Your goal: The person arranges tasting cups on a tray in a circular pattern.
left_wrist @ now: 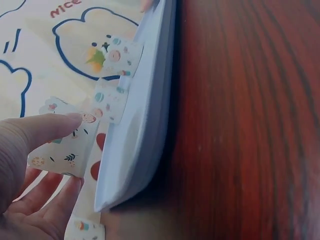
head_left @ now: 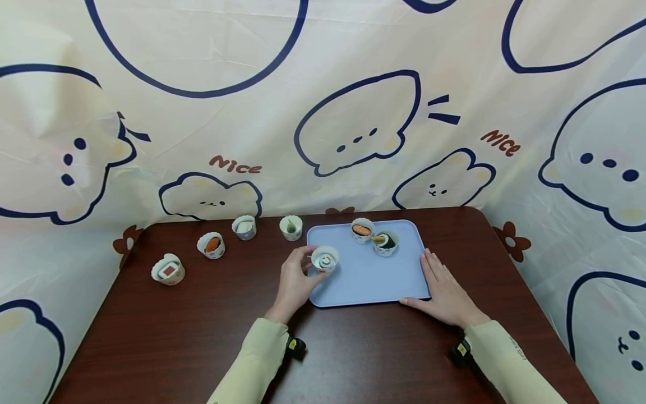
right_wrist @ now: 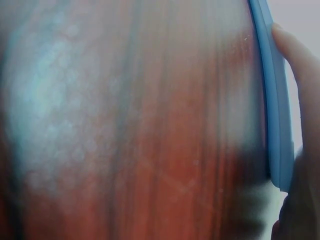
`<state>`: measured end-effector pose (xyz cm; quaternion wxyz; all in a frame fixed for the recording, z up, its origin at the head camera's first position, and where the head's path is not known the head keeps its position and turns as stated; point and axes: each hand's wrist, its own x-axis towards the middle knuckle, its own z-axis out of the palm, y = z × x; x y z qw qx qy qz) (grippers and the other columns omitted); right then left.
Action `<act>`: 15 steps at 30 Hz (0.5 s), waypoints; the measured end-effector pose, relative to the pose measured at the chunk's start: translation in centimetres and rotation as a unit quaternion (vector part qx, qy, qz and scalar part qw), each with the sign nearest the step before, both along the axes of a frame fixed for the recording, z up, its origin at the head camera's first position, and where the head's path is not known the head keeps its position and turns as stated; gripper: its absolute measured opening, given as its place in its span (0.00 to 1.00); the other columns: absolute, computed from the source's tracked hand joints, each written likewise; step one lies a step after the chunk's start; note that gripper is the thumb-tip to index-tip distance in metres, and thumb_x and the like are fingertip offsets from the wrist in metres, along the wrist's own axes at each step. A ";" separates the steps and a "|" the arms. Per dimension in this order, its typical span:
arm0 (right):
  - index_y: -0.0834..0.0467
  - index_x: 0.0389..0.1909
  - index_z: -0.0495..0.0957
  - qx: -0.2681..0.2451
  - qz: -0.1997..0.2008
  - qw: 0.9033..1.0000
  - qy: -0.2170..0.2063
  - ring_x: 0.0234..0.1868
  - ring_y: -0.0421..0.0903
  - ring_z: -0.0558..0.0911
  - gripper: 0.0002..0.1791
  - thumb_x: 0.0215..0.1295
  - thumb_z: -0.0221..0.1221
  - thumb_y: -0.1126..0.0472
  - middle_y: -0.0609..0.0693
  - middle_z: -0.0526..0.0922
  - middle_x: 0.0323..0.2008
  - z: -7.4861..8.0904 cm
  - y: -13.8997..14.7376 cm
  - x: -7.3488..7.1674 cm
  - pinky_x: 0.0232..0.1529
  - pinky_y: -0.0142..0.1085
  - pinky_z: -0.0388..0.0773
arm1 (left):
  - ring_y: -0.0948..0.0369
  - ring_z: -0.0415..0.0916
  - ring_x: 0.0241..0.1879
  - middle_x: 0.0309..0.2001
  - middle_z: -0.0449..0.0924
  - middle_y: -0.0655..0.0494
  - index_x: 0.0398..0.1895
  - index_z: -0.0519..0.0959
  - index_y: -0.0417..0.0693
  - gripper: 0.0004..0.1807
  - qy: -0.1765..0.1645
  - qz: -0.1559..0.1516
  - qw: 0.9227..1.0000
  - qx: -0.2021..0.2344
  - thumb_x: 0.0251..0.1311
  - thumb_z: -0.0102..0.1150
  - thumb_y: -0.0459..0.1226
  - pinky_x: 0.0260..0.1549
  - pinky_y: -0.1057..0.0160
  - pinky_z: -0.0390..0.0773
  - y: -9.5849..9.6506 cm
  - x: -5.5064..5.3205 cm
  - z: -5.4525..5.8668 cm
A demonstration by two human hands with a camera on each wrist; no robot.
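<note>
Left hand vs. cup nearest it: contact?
Touching. The left wrist view shows the left hand pinching the cup between thumb and fingers.

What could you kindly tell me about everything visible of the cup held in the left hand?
The cup is pale and paper-like, printed with little coloured motifs and a dark leafy sprig. Its mouth faces up, and inside sits a pale round piece with dark curved markings. The left hand grips it between thumb and fingers. In the head view it appears over the blue tray near its left edge, seemingly raised off it.
</note>
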<state>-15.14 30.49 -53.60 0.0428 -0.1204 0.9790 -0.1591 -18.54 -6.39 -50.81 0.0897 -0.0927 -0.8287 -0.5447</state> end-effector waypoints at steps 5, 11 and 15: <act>0.63 0.81 0.40 -0.001 -0.001 1.000 0.000 0.80 0.57 0.40 0.69 0.56 0.55 0.18 0.59 0.37 0.81 -0.1 0.0 0.0 0.75 0.56 0.44 | 0.53 0.81 0.49 0.50 0.77 0.49 0.57 0.79 0.42 0.33 -0.002 -0.004 1.000 -0.006 0.45 0.82 0.28 0.49 0.64 0.81 1.0 -0.2 0.1; 0.62 0.81 0.39 0.001 -0.002 1.000 0.000 0.80 0.56 0.40 0.69 0.55 0.55 0.18 0.58 0.36 0.81 -0.2 0.1 -0.1 0.75 0.56 0.44 | 0.52 0.81 0.49 0.51 0.79 0.48 0.57 0.79 0.39 0.33 0.001 -0.010 1.000 0.003 0.45 0.81 0.27 0.48 0.65 0.81 2.0 -0.3 0.3; 0.62 0.81 0.39 -0.002 -0.002 1.000 -0.001 0.80 0.56 0.40 0.69 0.55 0.55 0.19 0.58 0.36 0.81 -0.3 0.2 -0.1 0.75 0.57 0.45 | 0.51 0.80 0.49 0.51 0.79 0.47 0.57 0.79 0.39 0.33 0.000 -0.014 1.000 0.000 0.45 0.81 0.26 0.48 0.64 0.82 2.7 -0.4 0.3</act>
